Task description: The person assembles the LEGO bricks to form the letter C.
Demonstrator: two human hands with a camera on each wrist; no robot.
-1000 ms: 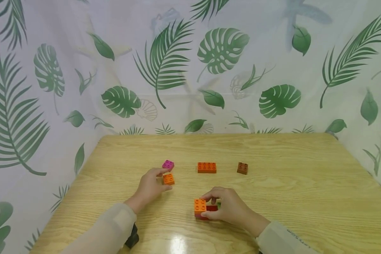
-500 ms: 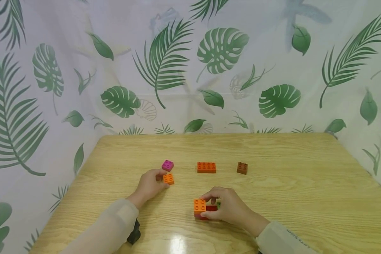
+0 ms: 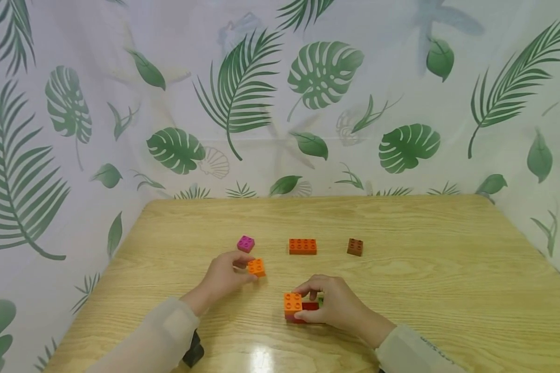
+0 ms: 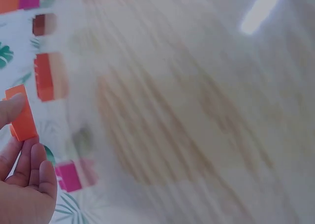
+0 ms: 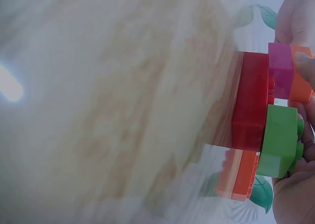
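Stack [image 3: 292, 302], nearest, on the table [image 3: 429, 295]: red base [image 5: 250, 101], pink-and-orange pair [image 5: 280, 69] on one end, green block [image 5: 277, 140] on the other. Your right hand [image 3: 338, 303] grips it by the pair; an uneven squeeze could pop that loose. Your left hand [image 3: 221, 275] pinches an orange block [image 3: 256, 267], seemingly off the table; a slack pinch could drop it. Beyond: pink block [image 3: 246, 243], just past your left hand, easily knocked; long block [image 3: 302, 246]; brown block [image 3: 354, 247].
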